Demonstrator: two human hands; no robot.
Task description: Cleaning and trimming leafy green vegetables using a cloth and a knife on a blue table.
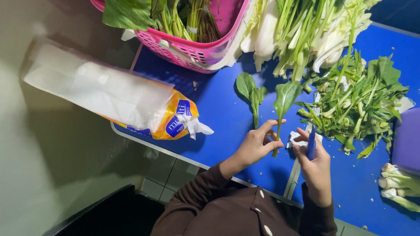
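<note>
- A roll of clear plastic bags [105,94] in a yellow and blue wrapper lies at the left, hanging over the near left edge of the blue table [218,118].
- A pink basket [192,50] stands at the far side, left of centre, holding leafy greens and bundled stalks.
- A loose green leaf [251,94] lies flat on the table just left of the hands.
- The left hand [258,144] pinches the stem of a single leafy stalk [282,109] between thumb and fingers, holding it upright near the middle of the table, leaf end pointing far.
- The right hand [313,161] is clenched around a small blue-handled knife [311,142], just right of the stalk's base; a scrap of white [297,140] shows at its fingertips.
- Pale-stemmed greens [302,30] are heaped at the far side, right of the basket.
- A pile of trimmed leaves and stems [358,102] spreads to the right of the hands.
- Cut white stalk ends [398,185] lie at the near right, below a purple thing [407,140] at the edge.
</note>
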